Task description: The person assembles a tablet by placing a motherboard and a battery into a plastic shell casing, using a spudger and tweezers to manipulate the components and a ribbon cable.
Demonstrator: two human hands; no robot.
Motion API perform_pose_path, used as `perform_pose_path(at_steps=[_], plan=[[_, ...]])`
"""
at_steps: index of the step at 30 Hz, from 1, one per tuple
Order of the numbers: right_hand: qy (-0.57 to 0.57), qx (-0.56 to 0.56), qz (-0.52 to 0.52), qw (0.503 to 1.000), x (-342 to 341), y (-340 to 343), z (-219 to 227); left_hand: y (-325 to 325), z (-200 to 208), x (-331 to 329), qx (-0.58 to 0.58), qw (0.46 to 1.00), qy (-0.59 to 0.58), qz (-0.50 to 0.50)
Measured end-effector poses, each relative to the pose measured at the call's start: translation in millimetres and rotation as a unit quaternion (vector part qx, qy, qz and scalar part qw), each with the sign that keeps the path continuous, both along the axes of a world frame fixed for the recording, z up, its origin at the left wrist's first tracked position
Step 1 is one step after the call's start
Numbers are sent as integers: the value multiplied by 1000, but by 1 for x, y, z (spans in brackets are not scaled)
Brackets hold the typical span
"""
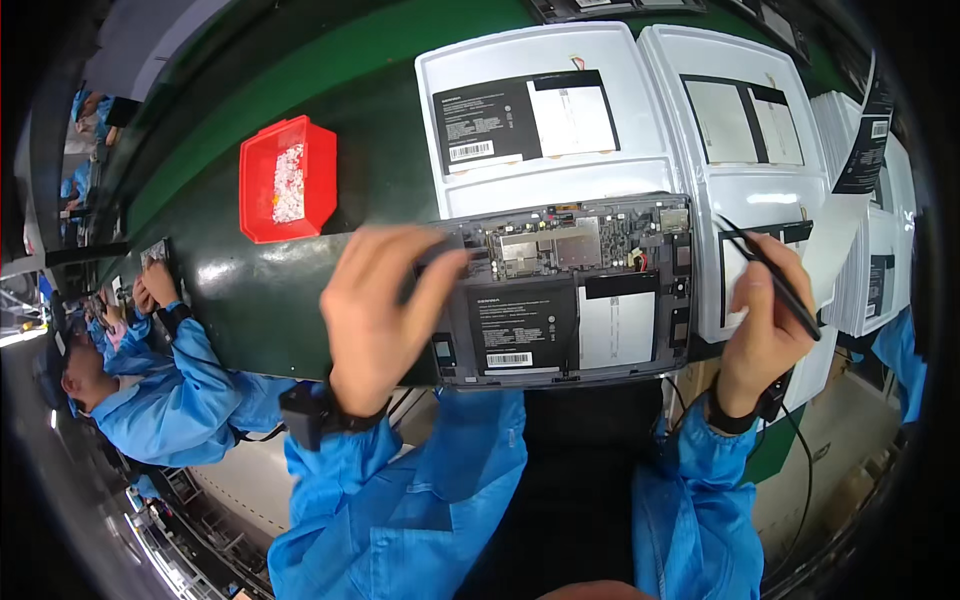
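Note:
An opened tablet point(560, 300) lies in front of me, its green-grey circuit board point(560, 245) along the far side. A flat battery pack point(520, 325), half black and half white, fills its near side. At the tablet's left end is my left hand point(375, 300), slightly blurred, thumb and fingers apart with nothing seen in them. Whether it touches the tablet's edge I cannot tell. My right hand point(765, 335), right of the tablet, grips black tweezers point(775, 275), their tips pointing away and leftward.
White plastic trays point(550, 190) holding more battery packs point(525, 120) stand beyond and right of the tablet, some stacked. A red bin point(325, 180) with small white pieces sits on the green table point(230, 300). At the left, a person in blue point(200, 400) works.

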State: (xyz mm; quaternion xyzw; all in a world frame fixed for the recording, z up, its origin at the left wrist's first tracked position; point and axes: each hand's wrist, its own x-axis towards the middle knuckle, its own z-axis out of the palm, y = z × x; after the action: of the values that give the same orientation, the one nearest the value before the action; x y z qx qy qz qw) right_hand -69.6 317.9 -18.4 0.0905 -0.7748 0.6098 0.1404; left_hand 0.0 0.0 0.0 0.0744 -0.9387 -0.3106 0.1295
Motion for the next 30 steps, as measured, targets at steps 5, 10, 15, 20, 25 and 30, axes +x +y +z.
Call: perform_pose_path(at_steps=[5,10,15,20,25,30], plan=[[-183,-195,79,960,5,-79,9,32,-22,-80,-5,966,44,-255],[-150,-163,30,975,10,-88,-19,32,-26,-82,5,954,49,-295],[-116,-81,44,989,4,-88,-19,28,-28,-68,-53,952,103,-284],[-119,0,72,990,0,-91,-13,22,-32,-69,-46,953,105,-279],[-101,34,78,991,0,-97,-16,14,-44,-67,-79,941,152,-292],[-126,50,79,988,-1,-98,-9,11,-46,-67,-108,928,184,-306]])
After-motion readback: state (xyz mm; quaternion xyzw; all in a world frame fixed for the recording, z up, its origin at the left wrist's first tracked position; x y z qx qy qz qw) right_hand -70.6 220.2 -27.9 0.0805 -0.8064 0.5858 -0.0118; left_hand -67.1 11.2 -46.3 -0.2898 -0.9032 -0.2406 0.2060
